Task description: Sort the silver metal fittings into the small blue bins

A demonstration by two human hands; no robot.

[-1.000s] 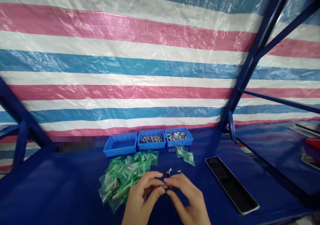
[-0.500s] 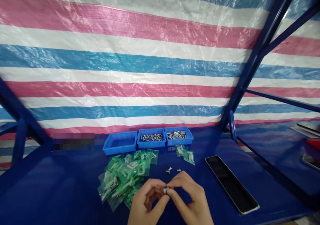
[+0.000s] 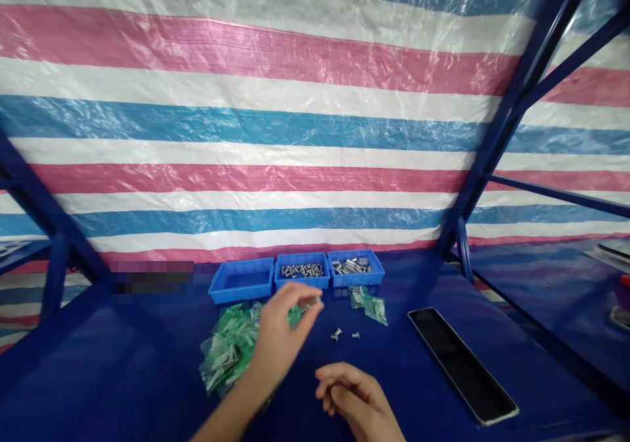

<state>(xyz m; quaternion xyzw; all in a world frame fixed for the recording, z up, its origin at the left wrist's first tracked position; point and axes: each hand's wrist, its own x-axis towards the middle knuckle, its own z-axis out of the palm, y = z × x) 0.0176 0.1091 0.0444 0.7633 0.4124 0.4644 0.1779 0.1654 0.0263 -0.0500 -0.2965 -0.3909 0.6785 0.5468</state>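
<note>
My left hand [image 3: 285, 324] reaches over the green bags, and its fingertips pinch a small silver metal part [image 3: 313, 304] just in front of the middle blue plastic bin [image 3: 301, 288]. That bin holds several small metal parts, as does the right bin [image 3: 355, 278]. The left bin [image 3: 241, 281] shows no parts. My right hand [image 3: 352, 396] rests lower down, fingers curled, holding nothing visible. Two small metal parts [image 3: 336, 334] lie on the blue table between my hands and the bins.
A pile of green-tinted plastic bags [image 3: 229, 350] lies left of my hands, and two smaller bags [image 3: 367, 305] lie below the right bin. A long black glass panel [image 3: 462, 365] lies on the right. Blue steel frame bars [image 3: 512, 114] and a striped tarp [image 3: 246, 134] stand behind.
My hands have separated. The left hand moved up toward the bins with the small metal part, and the right hand dropped back toward me, no longer touching the part.
</note>
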